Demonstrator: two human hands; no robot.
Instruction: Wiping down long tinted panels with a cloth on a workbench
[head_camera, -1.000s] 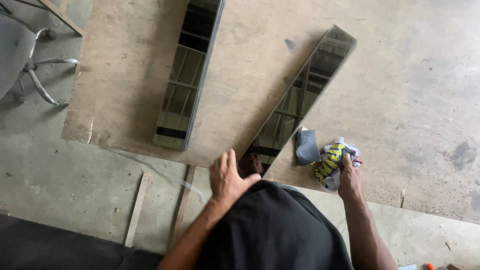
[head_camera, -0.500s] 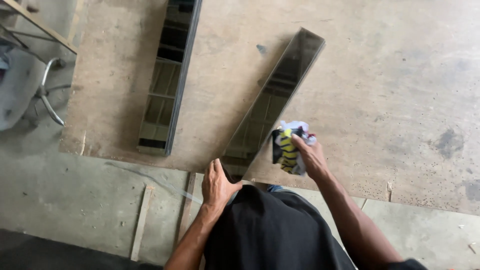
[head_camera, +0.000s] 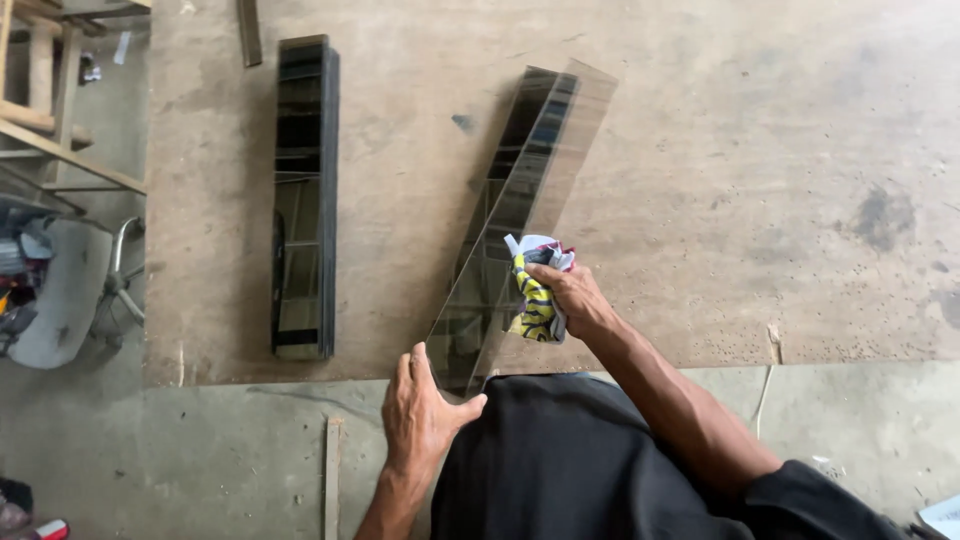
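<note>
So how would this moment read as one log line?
left hand: steadies glass strip at near end | right hand: presses rag on strip | second strip stack: lies apart, left

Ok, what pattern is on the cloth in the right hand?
Yellow-and-black stripes with white and a little pink on the cloth, bunched in the right hand; head view.

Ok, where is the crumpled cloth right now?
In the head view, the crumpled cloth is bunched in the right hand and pressed on the near half of the angled glass strip, right of the stacked glass strips on the board.
</note>
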